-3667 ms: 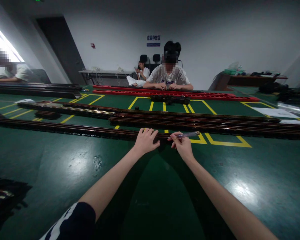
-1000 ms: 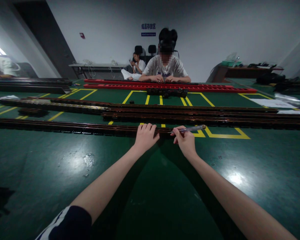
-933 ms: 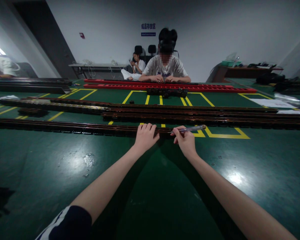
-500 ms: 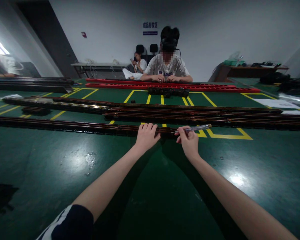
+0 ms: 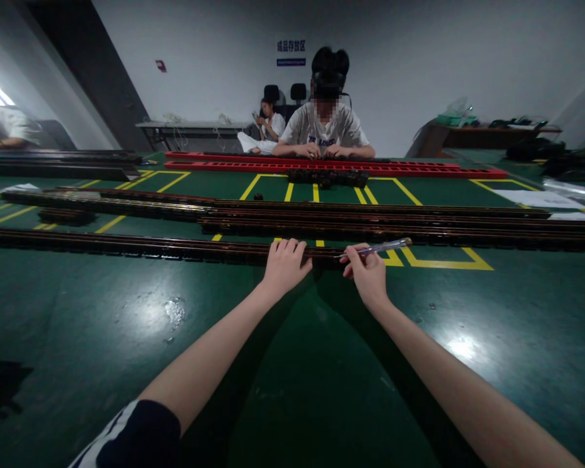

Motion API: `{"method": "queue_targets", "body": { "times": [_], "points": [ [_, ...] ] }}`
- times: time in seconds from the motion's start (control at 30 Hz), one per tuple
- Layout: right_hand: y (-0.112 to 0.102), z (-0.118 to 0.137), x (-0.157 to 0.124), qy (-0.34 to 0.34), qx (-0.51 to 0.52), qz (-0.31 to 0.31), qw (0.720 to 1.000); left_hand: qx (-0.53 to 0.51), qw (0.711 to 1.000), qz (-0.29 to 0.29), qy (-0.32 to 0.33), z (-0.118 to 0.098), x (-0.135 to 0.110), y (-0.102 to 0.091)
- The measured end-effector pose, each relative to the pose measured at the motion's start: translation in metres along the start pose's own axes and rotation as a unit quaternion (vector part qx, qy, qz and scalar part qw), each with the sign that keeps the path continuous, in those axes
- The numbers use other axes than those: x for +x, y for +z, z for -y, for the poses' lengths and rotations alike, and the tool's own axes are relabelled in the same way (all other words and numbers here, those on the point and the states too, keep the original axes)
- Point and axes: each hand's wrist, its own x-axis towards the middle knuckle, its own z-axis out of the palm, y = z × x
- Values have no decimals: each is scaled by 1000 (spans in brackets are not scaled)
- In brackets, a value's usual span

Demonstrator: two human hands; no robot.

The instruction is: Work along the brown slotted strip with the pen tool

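At the lower left edge of the green table (image 5: 316, 390), a dark, ragged-edged object (image 5: 0, 390) is partly out of view. Farther in, a long dark strip (image 5: 175, 247) runs from the left edge to the hands. The left hand (image 5: 285, 266) lies over it, fingers slightly spread and thumb out, covering a stretch; whether the fingertips curl around it cannot be told. The right hand (image 5: 369, 276) pinches a slim clear-handled tool (image 5: 387, 246), its thin tip at the strip; contact is too small to judge. This hand blocks the view of the strip beyond the tip.

Just behind, a bundle of similar strips (image 5: 419, 224) crosses the table over yellow tape lines (image 5: 443, 265), with a short dark stack (image 5: 68, 216) near its left part. Beyond it sits a dark lumpy piece (image 5: 326, 177), in front of red rails (image 5: 478, 173). White sheets (image 5: 539, 199) lie to the right. Across the table, a person in a headset (image 5: 329, 133) leans over the rails.
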Motion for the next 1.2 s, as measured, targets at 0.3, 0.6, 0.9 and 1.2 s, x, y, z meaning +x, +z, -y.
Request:
{"method": "queue_targets", "body": {
  "times": [0.3,0.6,0.9,1.2],
  "points": [
    [2,4,0,23,23,-7,999,11,1000,-2,0,0,0,1],
    [2,4,-1,1,32,1,999,9,1000,-3,-3,0,0,0],
    [3,0,0,-25,40,21,999,5,1000,11,-8,-1,1,-4],
    [2,1,0,-16,33,19,999,7,1000,4,-9,-2,1,-2]
  ]
}}
